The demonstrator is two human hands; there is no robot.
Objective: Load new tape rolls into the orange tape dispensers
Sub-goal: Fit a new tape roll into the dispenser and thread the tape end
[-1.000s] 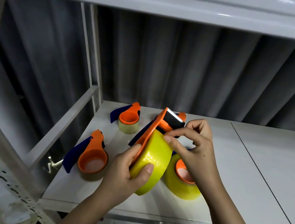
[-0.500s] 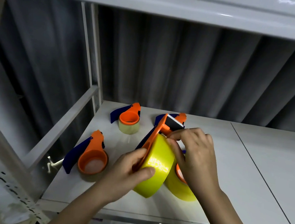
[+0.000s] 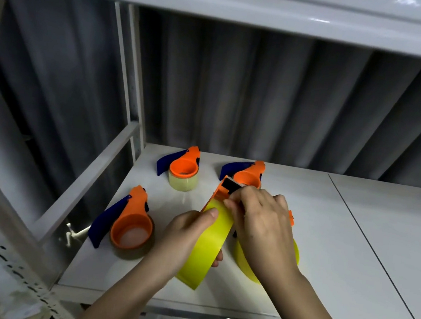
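My left hand (image 3: 182,237) grips a yellow tape roll (image 3: 207,245) mounted in an orange dispenser (image 3: 220,189), held on edge just above the white shelf (image 3: 325,251). The fingers of my right hand (image 3: 262,225) pinch at the tape near the dispenser's black cutter head. Behind my right hand lies another yellow roll (image 3: 247,265) in an orange dispenser, mostly hidden. Three more orange dispensers with blue handles lie flat: one front left (image 3: 128,223) on a brownish roll, one at the back (image 3: 182,169) on a pale roll, one back centre (image 3: 249,174).
A white shelf beam (image 3: 222,0) runs overhead and a grey corrugated wall (image 3: 263,99) closes the back. White frame posts and a slanted rail (image 3: 88,184) border the shelf on the left. A seam (image 3: 367,243) divides the shelf panels on the right.
Both hands have lowered the held dispenser and roll toward the shelf. My right hand has slid from the cutter head onto the top of the roll.
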